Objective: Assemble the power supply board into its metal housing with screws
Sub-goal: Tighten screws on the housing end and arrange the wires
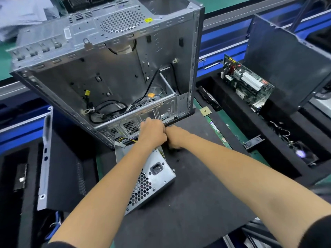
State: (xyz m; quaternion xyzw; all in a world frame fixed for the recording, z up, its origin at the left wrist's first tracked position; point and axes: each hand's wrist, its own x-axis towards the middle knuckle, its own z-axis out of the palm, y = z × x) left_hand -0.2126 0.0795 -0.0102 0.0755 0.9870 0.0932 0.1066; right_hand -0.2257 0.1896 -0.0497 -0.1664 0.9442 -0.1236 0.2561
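We see the big metal case [111,68] open on top, so we could reach in from above. Black wires [105,110] lie in a tangle on its floor. The silver power box [152,174] sits just in front. Bare black mat [197,203] lies to the right, near a tiny screw [178,160].

Head-worn camera looks steeply down, close over the black mat [188,203].
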